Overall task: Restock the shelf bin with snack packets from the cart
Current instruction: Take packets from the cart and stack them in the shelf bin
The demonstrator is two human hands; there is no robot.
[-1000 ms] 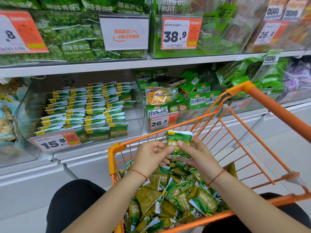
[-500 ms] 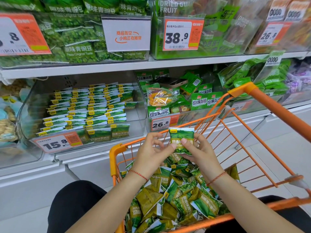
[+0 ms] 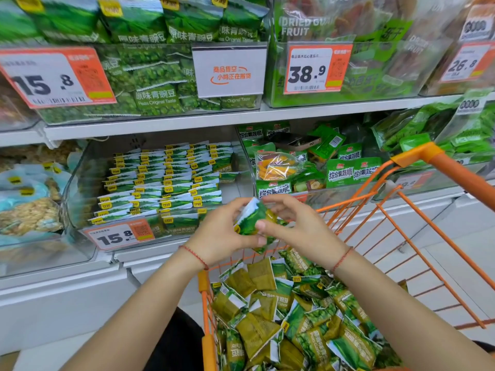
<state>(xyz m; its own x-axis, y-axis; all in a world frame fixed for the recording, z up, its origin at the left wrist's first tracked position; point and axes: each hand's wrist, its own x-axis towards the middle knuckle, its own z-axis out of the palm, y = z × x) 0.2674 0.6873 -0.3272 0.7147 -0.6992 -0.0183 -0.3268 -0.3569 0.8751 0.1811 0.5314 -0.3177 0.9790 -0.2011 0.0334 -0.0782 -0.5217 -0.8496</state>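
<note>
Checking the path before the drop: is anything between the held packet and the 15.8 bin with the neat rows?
Nothing visible. Both hands, left and right, hold the packet just in front of the bin, whose top is open above the rows.

Green-and-white snack packets, orange wire cart, orange-white price tag

a price tag on the upper left bin is showing "15.8". green packets behind it are reading "原味青豌豆" and "peas original taste". a white sign is reading "商品售空 小鸣正在搬货". the next tag is showing "38.9", under bags reading "dried … fruit". a far-right tag is showing "26.8". the lower bin's tag is showing "15.8". green packs are reading "综合果蔬脆".
</note>
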